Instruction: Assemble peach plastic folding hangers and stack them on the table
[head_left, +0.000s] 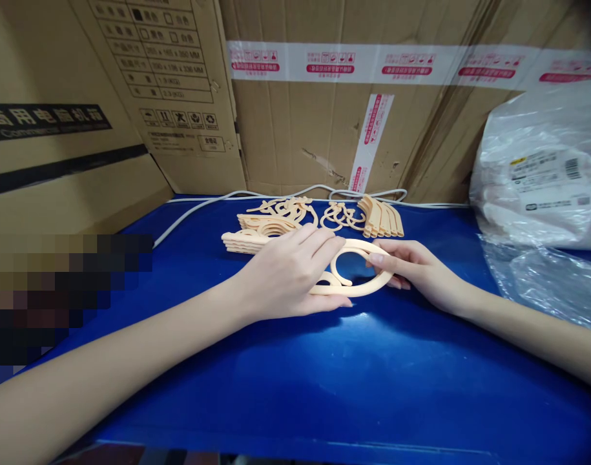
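plainly, left hand (295, 270) clasped over a cream looped piece (367, 286), right hand (405, 259) pinching its rounded end

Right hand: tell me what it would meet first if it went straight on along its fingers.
Beyond the cream piece it holds, the right hand would probably meet the left hand first; exact depth is unclear.

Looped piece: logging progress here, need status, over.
Right hand pinching looped piece at its right end. Left hand covering its left side. Curved stack beyond, not between the hands.
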